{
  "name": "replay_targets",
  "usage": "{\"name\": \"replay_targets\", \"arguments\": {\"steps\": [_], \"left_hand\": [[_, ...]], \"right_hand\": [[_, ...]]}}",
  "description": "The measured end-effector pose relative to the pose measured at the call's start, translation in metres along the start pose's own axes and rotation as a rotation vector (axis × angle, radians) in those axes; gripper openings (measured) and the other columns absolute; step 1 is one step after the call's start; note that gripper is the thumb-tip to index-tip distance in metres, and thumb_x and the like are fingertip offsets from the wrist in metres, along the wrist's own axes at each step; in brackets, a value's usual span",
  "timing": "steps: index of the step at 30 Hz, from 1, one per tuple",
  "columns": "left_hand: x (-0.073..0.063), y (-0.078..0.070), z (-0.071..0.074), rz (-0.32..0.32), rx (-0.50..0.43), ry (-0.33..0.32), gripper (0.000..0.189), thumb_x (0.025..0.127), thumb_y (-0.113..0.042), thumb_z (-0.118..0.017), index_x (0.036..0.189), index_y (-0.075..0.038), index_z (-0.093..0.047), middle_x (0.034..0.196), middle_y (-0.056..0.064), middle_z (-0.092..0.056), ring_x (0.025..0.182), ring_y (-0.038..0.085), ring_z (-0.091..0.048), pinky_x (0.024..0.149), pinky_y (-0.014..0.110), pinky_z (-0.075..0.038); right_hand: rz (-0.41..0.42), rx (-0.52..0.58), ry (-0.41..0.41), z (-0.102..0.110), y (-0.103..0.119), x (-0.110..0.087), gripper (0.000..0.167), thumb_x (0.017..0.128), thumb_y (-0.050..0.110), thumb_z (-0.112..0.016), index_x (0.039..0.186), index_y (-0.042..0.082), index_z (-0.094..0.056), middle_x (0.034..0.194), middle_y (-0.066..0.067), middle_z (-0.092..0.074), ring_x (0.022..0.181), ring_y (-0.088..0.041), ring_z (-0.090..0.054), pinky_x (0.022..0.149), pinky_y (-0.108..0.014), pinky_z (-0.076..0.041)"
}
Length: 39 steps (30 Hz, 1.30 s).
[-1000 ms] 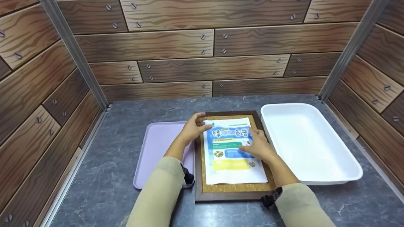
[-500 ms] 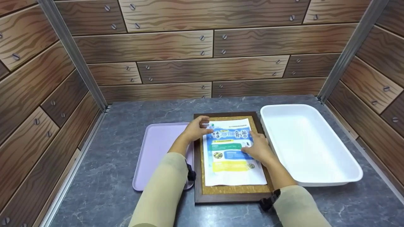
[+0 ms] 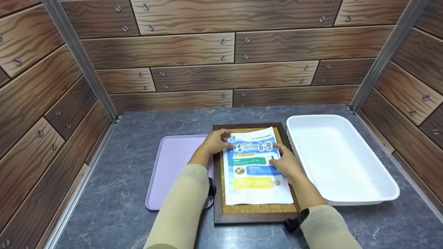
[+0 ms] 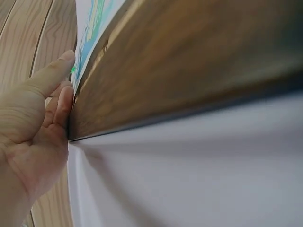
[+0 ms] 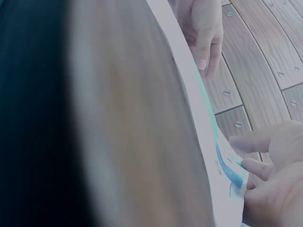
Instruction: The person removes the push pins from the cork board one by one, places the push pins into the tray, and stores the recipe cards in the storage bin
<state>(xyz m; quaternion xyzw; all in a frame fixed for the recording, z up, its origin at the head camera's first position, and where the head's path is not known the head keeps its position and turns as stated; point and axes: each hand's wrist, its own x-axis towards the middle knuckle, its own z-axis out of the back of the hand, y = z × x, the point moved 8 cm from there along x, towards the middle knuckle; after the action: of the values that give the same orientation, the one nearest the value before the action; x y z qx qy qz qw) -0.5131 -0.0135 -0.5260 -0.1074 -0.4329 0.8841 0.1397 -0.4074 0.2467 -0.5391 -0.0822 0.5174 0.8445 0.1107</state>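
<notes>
Brown frame [image 3: 256,218]: lies just beyond our sleeves, cork inside.
Paper sheet [image 3: 256,173]: lies on that cork between our hands, long axis running away from us, far right corner bent up.
Right hand [image 3: 288,164]: touches the sheet's right edge from its own side, thumb straight and apart from relaxed fingers; we judge it nearer the raised corner.
Left hand [image 3: 215,141]: sits at the far left corner, thumb straight, fingers loosely bent, gripping nothing we can see.
Writing: we take the large title's last two characters as 食谱; smaller lines blur, and we find no readable brand.
</notes>
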Motion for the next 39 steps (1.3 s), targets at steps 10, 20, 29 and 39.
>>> {"name": "replay_targets", "arguments": {"steps": [10,20,29,39], "left_hand": [[0.006,-0.008,0.001,0.013,0.131,0.047,0.055,0.099,-0.017,-0.082,0.150,-0.012,-0.064,0.151,0.009,-0.068,0.138,0.031,-0.065,0.120,0.045,-0.051],[0.006,-0.010,0.002,0.040,0.197,0.003,0.040,0.103,-0.022,-0.077,0.142,-0.018,-0.072,0.148,0.006,-0.070,0.145,0.030,-0.060,0.125,0.047,-0.046],[0.011,-0.009,0.002,0.113,0.189,-0.053,0.028,0.103,-0.023,-0.076,0.131,-0.020,-0.077,0.138,0.003,-0.075,0.135,0.027,-0.066,0.119,0.046,-0.050],[0.009,-0.012,0.002,0.177,0.134,-0.163,0.017,0.102,-0.022,-0.078,0.118,-0.020,-0.083,0.124,0.001,-0.079,0.119,0.025,-0.071,0.107,0.045,-0.057]], "right_hand": [[0.008,0.081,-0.027,0.002,-0.002,-0.001,0.072,0.107,-0.002,-0.053,0.172,0.016,-0.029,0.156,-0.019,-0.043,0.120,-0.028,-0.061,0.086,-0.027,-0.057],[0.021,0.183,-0.033,0.003,-0.003,-0.003,0.073,0.101,-0.011,-0.048,0.169,0.010,-0.034,0.144,-0.017,-0.047,0.115,-0.025,-0.057,0.088,-0.026,-0.053],[0.005,0.222,-0.018,0.003,-0.004,-0.003,0.074,0.101,-0.011,-0.047,0.170,0.011,-0.034,0.144,-0.017,-0.047,0.113,-0.025,-0.057,0.085,-0.024,-0.052],[-0.004,0.263,-0.019,0.004,-0.003,-0.002,0.072,0.102,-0.010,-0.048,0.170,0.011,-0.034,0.148,-0.017,-0.048,0.119,-0.025,-0.057,0.089,-0.025,-0.052]]}}
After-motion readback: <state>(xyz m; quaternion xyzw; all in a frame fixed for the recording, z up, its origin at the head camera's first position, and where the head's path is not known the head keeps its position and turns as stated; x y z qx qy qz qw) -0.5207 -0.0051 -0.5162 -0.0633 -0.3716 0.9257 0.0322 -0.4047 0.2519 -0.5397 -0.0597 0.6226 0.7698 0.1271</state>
